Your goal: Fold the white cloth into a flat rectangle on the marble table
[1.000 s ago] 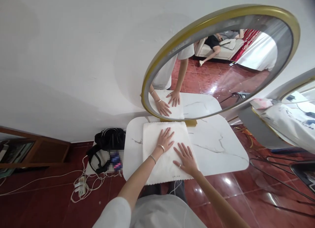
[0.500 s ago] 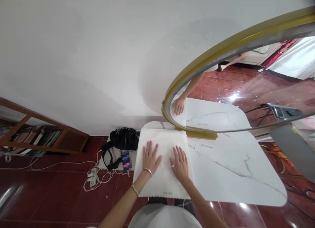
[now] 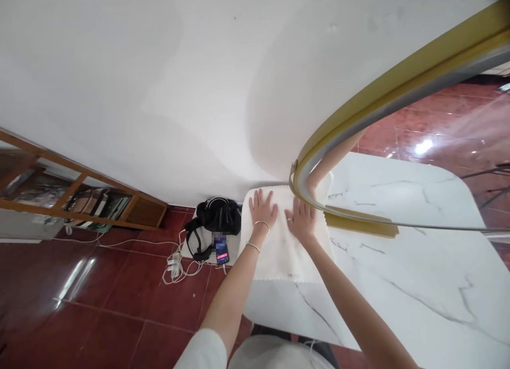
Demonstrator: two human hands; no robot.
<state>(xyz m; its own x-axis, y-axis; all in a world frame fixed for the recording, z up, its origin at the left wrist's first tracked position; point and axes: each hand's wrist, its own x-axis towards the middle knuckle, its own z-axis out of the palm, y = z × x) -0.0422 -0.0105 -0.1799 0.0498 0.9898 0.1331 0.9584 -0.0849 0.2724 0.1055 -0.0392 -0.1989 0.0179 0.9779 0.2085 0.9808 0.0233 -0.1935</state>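
A cream cloth with scalloped edges [image 3: 279, 257] lies on the left end of a white marble-patterned table [image 3: 398, 273], its far side close to the wall. My left hand [image 3: 263, 208] rests flat on the cloth's far left part, fingers spread, with two bracelets at the wrist. Over on the far right part, my right hand [image 3: 302, 220] presses down with fingers stretched out and a ring showing. Between and below the hands the cloth shows soft wrinkles. Neither hand grasps anything.
A gold-framed round mirror [image 3: 342, 124] stands on a gold base [image 3: 362, 221] right of my right hand. Left of the table are a black bag [image 3: 218, 216], a phone [image 3: 221, 250] and a power strip with cables [image 3: 174, 265]. A wooden shelf [image 3: 145, 209] stands along the wall.
Both hands have pushed forward toward the wall, and the cloth has slid with them, baring the table's near edge. The cloth is now wrinkled. The view has shifted too.
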